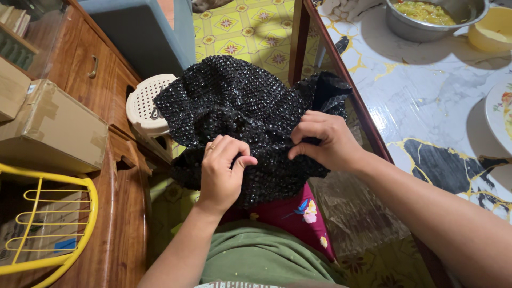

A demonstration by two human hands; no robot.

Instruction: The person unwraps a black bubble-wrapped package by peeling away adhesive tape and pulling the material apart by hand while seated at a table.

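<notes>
A crumpled piece of black sequined fabric [240,106] lies bunched over my lap, above red flowered trousers [298,213]. My left hand [224,170] pinches a fold near the middle of the fabric with thumb and fingers; a ring shows on one finger. To its right, my right hand [325,141] grips another fold of the same cloth at about the same height. The two hands sit close together, a few centimetres apart.
A marble-patterned table with a wooden rim [426,96] runs along the right, bearing a metal bowl of yellow food [432,16], a yellow bowl [490,34] and a plate [498,109]. Left: wooden cabinet [101,80], cardboard box [53,128], yellow wire rack [48,224], white perforated stool [146,104].
</notes>
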